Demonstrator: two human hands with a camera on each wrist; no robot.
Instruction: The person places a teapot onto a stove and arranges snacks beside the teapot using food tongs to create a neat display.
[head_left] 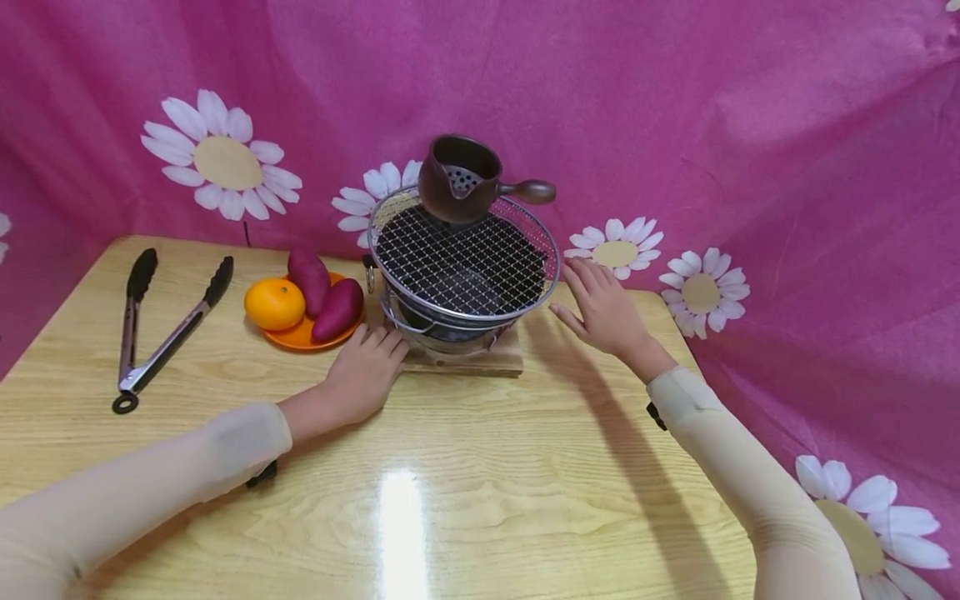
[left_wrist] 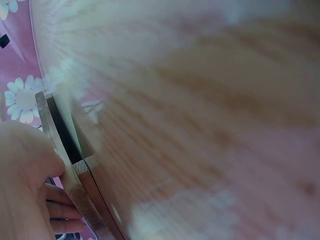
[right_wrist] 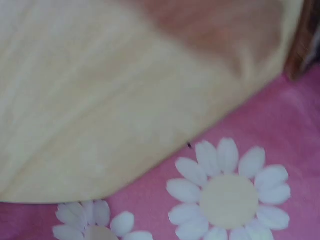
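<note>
A small charcoal grill (head_left: pixel 450 333) with a round wire mesh (head_left: pixel 480 267) on top stands on a wooden board (head_left: pixel 498 362). At the mesh's back sits a dark brown clay pot (head_left: pixel 457 196), its side handle pointing right. My left hand (head_left: pixel 365 372) rests at the board's front left corner, fingers loosely extended. In the left wrist view, that hand (left_wrist: pixel 27 170) lies along the board's edge (left_wrist: pixel 85 200). My right hand (head_left: pixel 606 310) has its fingers spread close to the mesh's right rim, holding nothing. The right wrist view does not show it.
Left of the grill, an orange plate (head_left: pixel 288 340) holds two purple sweet potatoes (head_left: pixel 339 310) and an orange fruit (head_left: pixel 274 303). Spread tongs (head_left: pixel 153 362) lie farther left on the wooden table (head_left: pixel 525 483). A pink flowered cloth (head_left: pixel 637 108) hangs behind and at the sides.
</note>
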